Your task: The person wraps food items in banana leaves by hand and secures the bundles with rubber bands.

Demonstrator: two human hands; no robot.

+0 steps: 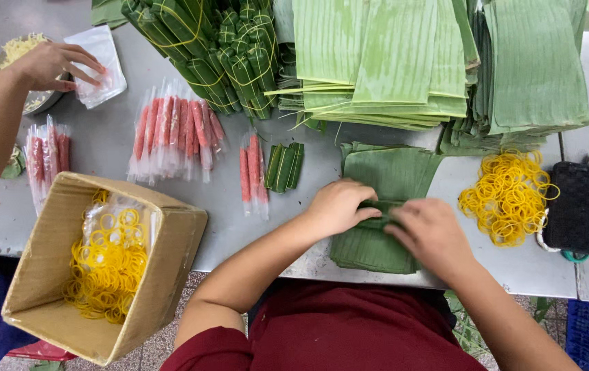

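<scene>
Grey metal table. At 12 o'clock, cut banana leaf stacks and tied leaf bundles. At 9, wrapped pink sausages in clear film. At centre, 1 small green leaf packet pile. At 3, loose yellow rubber bands beside a black case. At 7, an overhanging cardboard box.

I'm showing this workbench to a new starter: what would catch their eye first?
Probably the bright yellow rubber band pile at the table's right, echoed by more in the open cardboard box at lower left. At centre, the left hand and right hand fold a green leaf parcel.
</scene>
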